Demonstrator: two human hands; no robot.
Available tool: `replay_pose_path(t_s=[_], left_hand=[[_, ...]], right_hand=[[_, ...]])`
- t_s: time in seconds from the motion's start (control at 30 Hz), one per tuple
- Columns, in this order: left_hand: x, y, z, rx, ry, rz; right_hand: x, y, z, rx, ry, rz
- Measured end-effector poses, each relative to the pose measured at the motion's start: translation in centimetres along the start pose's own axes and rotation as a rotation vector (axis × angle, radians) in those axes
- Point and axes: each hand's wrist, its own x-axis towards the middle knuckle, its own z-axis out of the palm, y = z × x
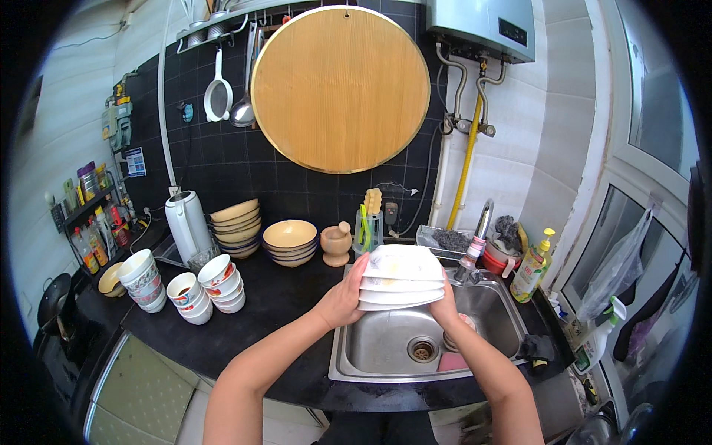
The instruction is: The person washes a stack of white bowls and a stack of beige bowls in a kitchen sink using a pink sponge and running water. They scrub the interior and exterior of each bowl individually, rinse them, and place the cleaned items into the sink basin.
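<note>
Both my hands hold a stack of several white plates [402, 285] over the left part of the steel sink [378, 343]. My left hand [343, 298] grips the stack's left side, its fingers partly hidden at the rims. On the opposite side, my right hand [445, 302] is closed on the edge. The plates are slightly tilted, and the top one shows faint yellowish marks. Below them the sink's drain [423, 349] is visible, with a pink cloth or sponge [452, 362] beside it.
Left on the black counter [274, 334] stand stacked patterned bowls [222, 282], a white kettle [188, 226], beige bowls [290, 241] and a wooden mortar [336, 245]. A faucet [475, 248] rises behind the sink, and a soap bottle [532, 268] stands at its right. A round board [341, 89] hangs above.
</note>
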Motion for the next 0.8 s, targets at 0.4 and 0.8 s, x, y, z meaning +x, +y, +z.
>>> replay_pose_path(t_s=[0.4, 0.8], left_hand=[[-0.7, 4.7, -1.2, 0.059, 0.036, 0.070], [-1.8, 2.7, 1.3, -0.093, 0.003, -0.041]], right_hand=[[-2.4, -5.1, -0.5, -0.120, 0.063, -0.112], [-4.0, -3.2, -0.5, -0.255, 0.063, 0.039]])
